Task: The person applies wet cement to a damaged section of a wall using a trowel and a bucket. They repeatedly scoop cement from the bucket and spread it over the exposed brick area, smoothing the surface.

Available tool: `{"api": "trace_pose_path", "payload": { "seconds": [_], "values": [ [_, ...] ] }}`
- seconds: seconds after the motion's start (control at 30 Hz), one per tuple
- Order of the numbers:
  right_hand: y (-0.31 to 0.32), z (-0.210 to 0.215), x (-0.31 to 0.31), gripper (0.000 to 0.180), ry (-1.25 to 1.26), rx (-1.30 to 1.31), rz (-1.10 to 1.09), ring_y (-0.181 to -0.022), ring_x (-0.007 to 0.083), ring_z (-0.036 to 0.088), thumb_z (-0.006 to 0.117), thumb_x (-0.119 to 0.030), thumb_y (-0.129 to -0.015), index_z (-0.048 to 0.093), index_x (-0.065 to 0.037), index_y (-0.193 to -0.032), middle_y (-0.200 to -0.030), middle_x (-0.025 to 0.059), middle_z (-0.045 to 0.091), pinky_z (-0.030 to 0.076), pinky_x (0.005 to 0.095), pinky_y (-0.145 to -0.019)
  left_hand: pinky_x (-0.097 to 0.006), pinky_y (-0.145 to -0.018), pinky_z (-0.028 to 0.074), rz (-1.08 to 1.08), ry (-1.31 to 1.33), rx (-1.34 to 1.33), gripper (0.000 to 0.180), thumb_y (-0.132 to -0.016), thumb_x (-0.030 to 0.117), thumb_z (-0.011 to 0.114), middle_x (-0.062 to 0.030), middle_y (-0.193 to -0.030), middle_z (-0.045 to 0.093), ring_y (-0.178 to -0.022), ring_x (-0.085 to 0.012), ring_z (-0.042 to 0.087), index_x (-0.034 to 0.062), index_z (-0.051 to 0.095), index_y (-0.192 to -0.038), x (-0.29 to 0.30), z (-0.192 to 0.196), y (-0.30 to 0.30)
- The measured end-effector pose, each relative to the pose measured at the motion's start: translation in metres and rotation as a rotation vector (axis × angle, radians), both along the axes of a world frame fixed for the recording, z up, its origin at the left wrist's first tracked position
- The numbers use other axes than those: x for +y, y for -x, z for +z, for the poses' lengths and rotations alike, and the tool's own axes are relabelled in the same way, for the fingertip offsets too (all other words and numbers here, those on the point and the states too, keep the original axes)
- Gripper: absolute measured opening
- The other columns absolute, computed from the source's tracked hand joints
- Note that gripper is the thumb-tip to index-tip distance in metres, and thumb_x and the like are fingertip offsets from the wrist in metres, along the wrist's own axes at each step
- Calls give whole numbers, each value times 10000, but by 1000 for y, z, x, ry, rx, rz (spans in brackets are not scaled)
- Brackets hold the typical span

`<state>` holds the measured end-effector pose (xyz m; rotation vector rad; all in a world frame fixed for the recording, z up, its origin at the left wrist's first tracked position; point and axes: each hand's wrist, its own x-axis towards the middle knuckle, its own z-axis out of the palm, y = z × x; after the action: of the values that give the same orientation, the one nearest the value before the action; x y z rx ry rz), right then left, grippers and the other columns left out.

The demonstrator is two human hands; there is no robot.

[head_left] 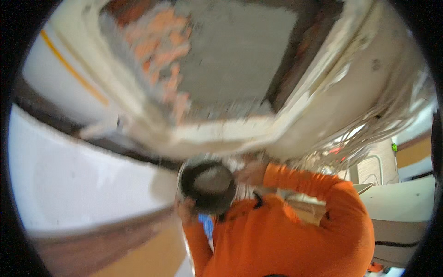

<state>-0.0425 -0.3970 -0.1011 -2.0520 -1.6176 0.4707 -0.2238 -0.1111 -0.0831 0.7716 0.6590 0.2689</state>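
Note:
A round bucket (pixel 181 171) with a dark inside and grey wet mortar (pixel 213 181) in it is right in front of my body. My left hand (pixel 186 210) grips the bucket's near left rim, with fingers hooked over the edge. On the far right side of the bucket is my right hand (pixel 251 173), at or against the rim. Motion smears its fingers, so whether it holds anything is unclear. Both arms wear orange sleeves.
Ahead is a recess in the wall, partly covered with smooth grey mortar (pixel 240 51), with bare orange brick (pixel 159 39) at its left. A pale ledge (pixel 226 131) runs below it. Loose cables (pixel 364 124) hang at the right. A white panel (pixel 92 180) stands at the left.

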Motion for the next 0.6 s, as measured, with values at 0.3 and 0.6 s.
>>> {"api": "trace_pose_path", "payload": {
  "seconds": [0.3, 0.6],
  "values": [
    [8, 222, 73, 305, -27, 321, 374, -764, 400, 595, 554, -311, -934, 542, -16, -860, -751, 229, 587, 456, 462, -674, -360, -755, 499, 74, -20, 10, 567, -648, -16, 518, -140, -950, 608, -821, -261, 568, -20, 523, -1215, -8, 30, 6],
    [-116, 380, -90, 201, -44, 314, -768, -634, 139, 547, 524, -226, -963, 588, -51, -1038, -812, 55, 581, 472, 263, -550, -420, -857, 521, 76, 7, 35, 706, -557, -46, 491, -180, -1090, 605, -953, -327, 601, -33, 483, -1262, -5, 40, 10]
  ]
}}
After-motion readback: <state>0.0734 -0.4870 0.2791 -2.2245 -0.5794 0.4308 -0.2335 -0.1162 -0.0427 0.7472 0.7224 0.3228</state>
